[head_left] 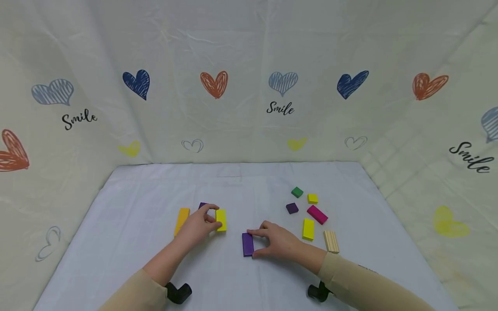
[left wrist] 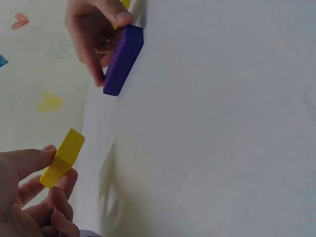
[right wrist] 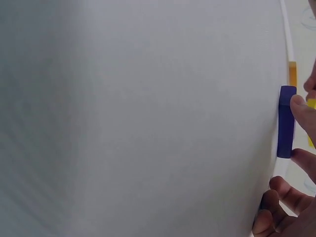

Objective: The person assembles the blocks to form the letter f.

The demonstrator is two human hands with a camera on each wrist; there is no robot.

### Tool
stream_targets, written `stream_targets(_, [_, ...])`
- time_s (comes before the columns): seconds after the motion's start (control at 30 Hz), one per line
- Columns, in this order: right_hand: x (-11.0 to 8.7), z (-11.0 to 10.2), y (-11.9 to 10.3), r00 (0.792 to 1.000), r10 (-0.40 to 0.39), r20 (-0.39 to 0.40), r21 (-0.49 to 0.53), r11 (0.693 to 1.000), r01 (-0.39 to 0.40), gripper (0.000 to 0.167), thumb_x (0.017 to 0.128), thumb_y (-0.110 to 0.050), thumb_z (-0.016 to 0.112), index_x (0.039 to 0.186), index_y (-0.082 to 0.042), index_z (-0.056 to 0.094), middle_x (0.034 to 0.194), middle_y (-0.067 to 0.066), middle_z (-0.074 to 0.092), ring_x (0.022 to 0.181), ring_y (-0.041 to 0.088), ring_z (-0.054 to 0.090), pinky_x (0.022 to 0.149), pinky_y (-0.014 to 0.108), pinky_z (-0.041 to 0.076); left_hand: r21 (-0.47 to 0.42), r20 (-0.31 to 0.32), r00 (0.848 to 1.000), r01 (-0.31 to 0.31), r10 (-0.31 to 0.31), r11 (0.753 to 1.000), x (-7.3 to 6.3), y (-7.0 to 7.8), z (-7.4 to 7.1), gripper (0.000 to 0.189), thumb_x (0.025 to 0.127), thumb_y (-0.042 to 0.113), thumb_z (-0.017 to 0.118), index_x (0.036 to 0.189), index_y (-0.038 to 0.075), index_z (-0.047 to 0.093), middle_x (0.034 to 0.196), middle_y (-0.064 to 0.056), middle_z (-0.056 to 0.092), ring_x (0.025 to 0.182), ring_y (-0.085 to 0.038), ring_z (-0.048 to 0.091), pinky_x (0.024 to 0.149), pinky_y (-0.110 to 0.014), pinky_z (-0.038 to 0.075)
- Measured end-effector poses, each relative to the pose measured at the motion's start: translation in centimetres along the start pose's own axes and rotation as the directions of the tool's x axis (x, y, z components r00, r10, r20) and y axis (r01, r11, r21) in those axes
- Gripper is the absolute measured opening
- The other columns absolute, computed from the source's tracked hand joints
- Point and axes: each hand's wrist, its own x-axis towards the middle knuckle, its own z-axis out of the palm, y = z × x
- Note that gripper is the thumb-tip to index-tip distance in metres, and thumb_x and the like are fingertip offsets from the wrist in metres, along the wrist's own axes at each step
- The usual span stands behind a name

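Note:
My left hand (head_left: 198,225) pinches a yellow rectangular block (head_left: 221,220) between thumb and fingers, left of the table's middle. In the left wrist view this yellow block (left wrist: 62,160) appears tilted, its underside above a shadow on the cloth. Slightly nearer and to the right, my right hand (head_left: 278,242) grips a purple rectangular block (head_left: 247,245) by its two ends, thumb at the near end and a finger at the far end. The right wrist view shows the purple block (right wrist: 286,123) at its right edge. An orange block (head_left: 181,220) and another purple block (head_left: 202,205) lie partly hidden by my left hand.
Right of my right hand lie a green block (head_left: 297,192), small yellow block (head_left: 312,198), dark purple block (head_left: 292,208), magenta block (head_left: 317,214), larger yellow block (head_left: 308,229) and wooden strips (head_left: 331,241). White cloth (head_left: 249,285) covers the table; a printed curtain (head_left: 249,52) surrounds it.

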Motion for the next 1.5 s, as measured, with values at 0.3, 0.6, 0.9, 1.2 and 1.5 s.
stream_targets(0.3, [0.0,-0.1,0.1,1.000,-0.011,-0.014,-0.002,1.000,0.011,0.068,0.076,-0.058,0.079,0.138,-0.043,0.057,0.105,-0.009,0.054,0.091,0.009,0.051,0.079,0.027,0.050,-0.003,0.110,0.993,-0.036,0.036,0.999,2.6,1.7,2.4,0.049,0.087,0.031,0.077,0.130,0.025,0.054,0.093,0.001,0.067,0.080,-0.018,0.061,0.077,-0.036,0.053])
stream_targets(0.6, [-0.4,0.0,-0.1,0.999,-0.038,-0.025,-0.003,0.999,0.038,0.063,0.077,-0.056,0.078,0.135,-0.039,0.061,0.103,-0.010,0.053,0.087,0.008,0.049,0.075,0.024,0.048,0.002,0.153,0.982,-0.110,0.109,0.994,3.2,2.5,4.4,0.045,0.088,0.028,0.077,0.126,0.021,0.053,0.090,0.000,0.067,0.079,-0.018,0.061,0.081,-0.039,0.053])
stream_targets(0.9, [-0.5,-0.1,-0.1,0.998,-0.060,-0.034,-0.024,0.998,0.059,0.062,0.078,-0.056,0.078,0.135,-0.037,0.062,0.104,-0.008,0.055,0.088,0.008,0.050,0.075,0.024,0.049,0.053,0.144,0.976,-0.175,0.166,0.983,3.2,2.7,4.9,0.044,0.087,0.027,0.077,0.123,0.019,0.054,0.091,0.002,0.063,0.078,-0.017,0.057,0.077,-0.037,0.049])
stream_targets(1.2, [-0.4,-0.1,-0.1,0.998,-0.051,-0.032,-0.031,0.998,0.050,0.063,0.078,-0.056,0.078,0.136,-0.038,0.061,0.105,-0.008,0.055,0.090,0.008,0.051,0.078,0.025,0.050,0.073,0.149,0.976,-0.170,0.158,0.983,3.4,2.7,5.0,0.043,0.086,0.030,0.078,0.121,0.018,0.056,0.088,0.001,0.061,0.076,-0.017,0.055,0.072,-0.034,0.047])
stream_targets(1.5, [-0.5,0.1,0.0,0.996,-0.077,-0.052,-0.058,0.996,0.074,0.062,0.078,-0.055,0.078,0.135,-0.036,0.062,0.105,-0.007,0.056,0.090,0.008,0.051,0.077,0.025,0.050,0.120,0.176,0.969,-0.197,0.174,0.973,3.7,2.6,5.3,0.044,0.086,0.032,0.078,0.122,0.017,0.060,0.084,0.000,0.057,0.072,-0.018,0.051,0.066,-0.032,0.043])
